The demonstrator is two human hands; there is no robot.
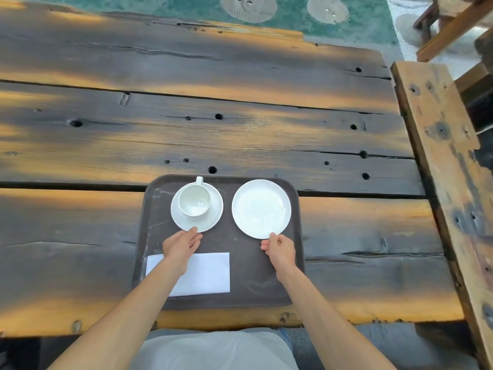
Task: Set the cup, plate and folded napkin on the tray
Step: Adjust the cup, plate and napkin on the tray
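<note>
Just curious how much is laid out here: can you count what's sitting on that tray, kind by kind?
On the tray:
Cup: 1
Saucer under the cup: 1
Plate: 1
Folded napkin: 1
Total: 4, all white.

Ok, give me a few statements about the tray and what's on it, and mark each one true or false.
1. The cup sits on a saucer. True.
2. The napkin lies on the table beside the tray. False: it lies on the tray.
3. The right hand touches the plate at its near rim. True.
4. The cup lies on its side. False: it stands upright, empty.
5. The left hand is at the saucer's near edge. True.
</note>
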